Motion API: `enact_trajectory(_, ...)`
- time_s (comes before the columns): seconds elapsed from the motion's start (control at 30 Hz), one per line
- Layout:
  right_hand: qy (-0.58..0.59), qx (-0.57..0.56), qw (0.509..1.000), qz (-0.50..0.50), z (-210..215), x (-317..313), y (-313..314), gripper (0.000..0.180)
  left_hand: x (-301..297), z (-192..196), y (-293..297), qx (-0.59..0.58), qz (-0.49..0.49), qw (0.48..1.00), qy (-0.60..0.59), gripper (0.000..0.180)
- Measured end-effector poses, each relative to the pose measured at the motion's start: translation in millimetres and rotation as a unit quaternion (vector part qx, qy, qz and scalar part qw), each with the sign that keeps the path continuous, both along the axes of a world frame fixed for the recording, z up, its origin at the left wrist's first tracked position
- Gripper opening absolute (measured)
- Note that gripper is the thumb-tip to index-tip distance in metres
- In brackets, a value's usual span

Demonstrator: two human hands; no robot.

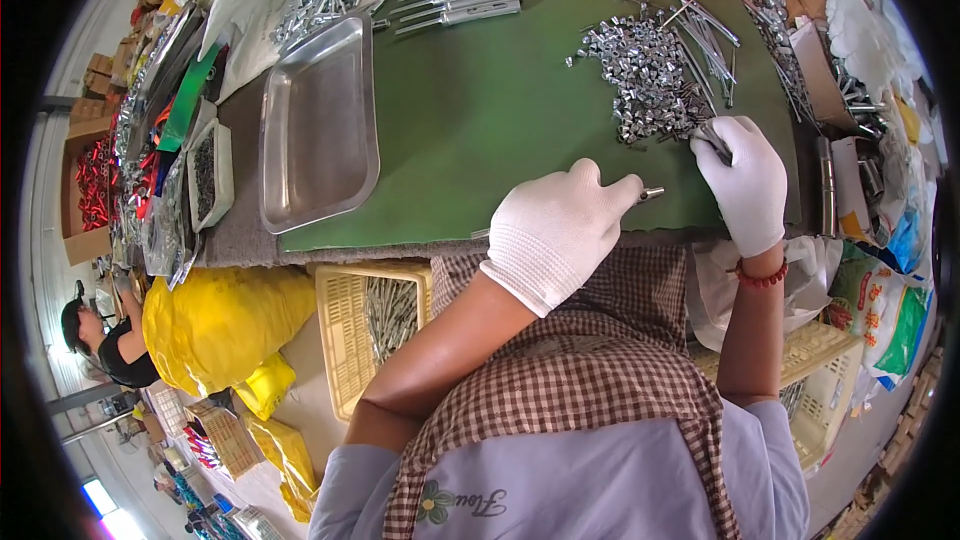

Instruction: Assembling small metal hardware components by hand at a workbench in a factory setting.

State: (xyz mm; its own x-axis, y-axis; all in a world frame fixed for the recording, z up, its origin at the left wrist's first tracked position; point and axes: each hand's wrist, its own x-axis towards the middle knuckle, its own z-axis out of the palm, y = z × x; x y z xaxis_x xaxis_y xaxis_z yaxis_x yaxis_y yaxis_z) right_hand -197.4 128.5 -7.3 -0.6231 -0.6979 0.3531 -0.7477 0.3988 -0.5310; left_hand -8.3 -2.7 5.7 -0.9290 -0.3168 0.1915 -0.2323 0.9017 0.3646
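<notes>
Left hand (pixel 565 225) grips a metal rod (pixel 652 194); right hand (pixel 745 180) pinches a metal piece (pixel 712 139). Far-left silver handles (pixel 480 9) seem finished; many fittings (pixel 648 65) remain right.

White gloves, checked apron, one red bracelet

The left hand (pixel 555 225) and right hand (pixel 745 180) each wear a white knit glove (pixel 540 240) with a close-fitting cuff (pixel 515 285); ribbed lines show clearly near the left wrist. Above the right glove sits a bracelet (pixel 763 278) of small red beads — the left wrist shows only its cuff. Both forearms are bare up to the sleeves (pixel 785 455) of a pale grey-lavender top (pixel 580 485). Over it goes an apron (pixel 580 370) in small brown and cream checks, with a strap (pixel 405 475) of the same cloth at either side. The chest carries a green flower (pixel 434 502) with a yellowish centre — dark script lettering (pixel 482 503) runs beside it.
</notes>
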Motion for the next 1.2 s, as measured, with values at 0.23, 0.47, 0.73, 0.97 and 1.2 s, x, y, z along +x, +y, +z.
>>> enact_trajectory(0.23,-0.116,-0.005,0.986,0.116,16,42,4,0.01,0,-1,-1,-0.018,-0.004,1.0,-0.011,0.017)
enact_trajectory(0.47,-0.054,0.011,0.994,0.099,9,52,2,0.008,-1,-5,-1,-0.012,-0.006,1.0,0.007,0.015)
enact_trajectory(0.73,-0.069,0.037,0.994,0.078,6,54,3,0.009,1,-9,-5,-0.029,-0.025,0.999,-0.005,0.027)
enact_trajectory(0.97,-0.483,-0.217,0.845,0.081,14,52,-7,0.023,-1,-5,-5,-0.027,-0.046,0.998,-0.037,0.026)
enact_trajectory(1.2,-0.64,-0.45,0.602,0.164,0,50,-42,0.044,-2,-5,-3,-0.042,-0.042,0.996,-0.066,0.022)
